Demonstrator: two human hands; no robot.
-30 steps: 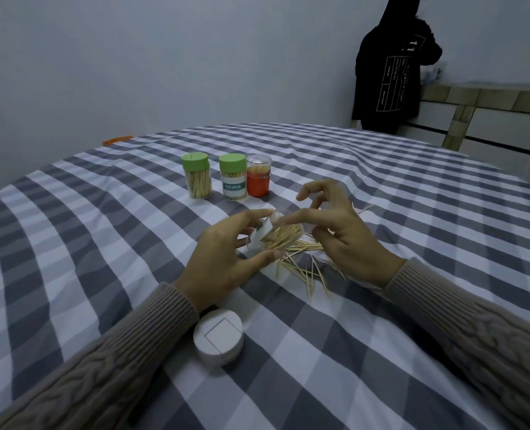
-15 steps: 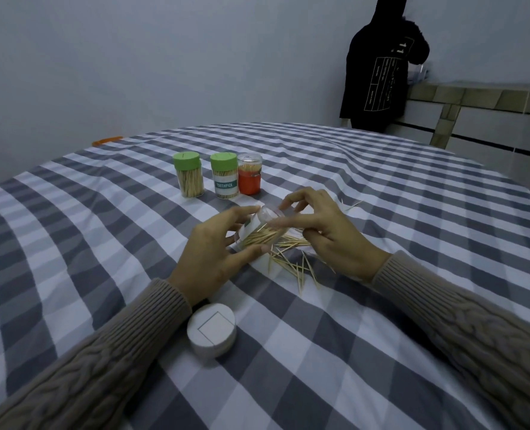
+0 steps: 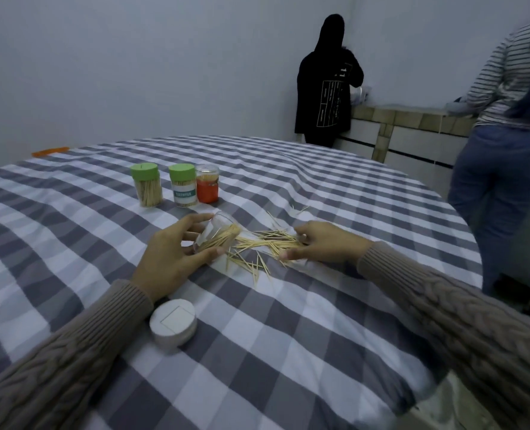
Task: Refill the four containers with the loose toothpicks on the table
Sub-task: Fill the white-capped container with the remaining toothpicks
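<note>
Left hand (image 3: 172, 259) grips clear jar (image 3: 214, 235), tilted on its side, mouth facing right, part-filled with toothpicks. Right hand (image 3: 321, 243) rests on loose toothpicks (image 3: 263, 243) just right of jar, fingers curled into the pile; whether any are pinched, cannot tell. Three filled jars (image 3: 177, 189) stand far, upright, in a row. White lid (image 3: 173, 322) lies near, by left sleeve, on checked cloth (image 3: 319, 321).
</note>
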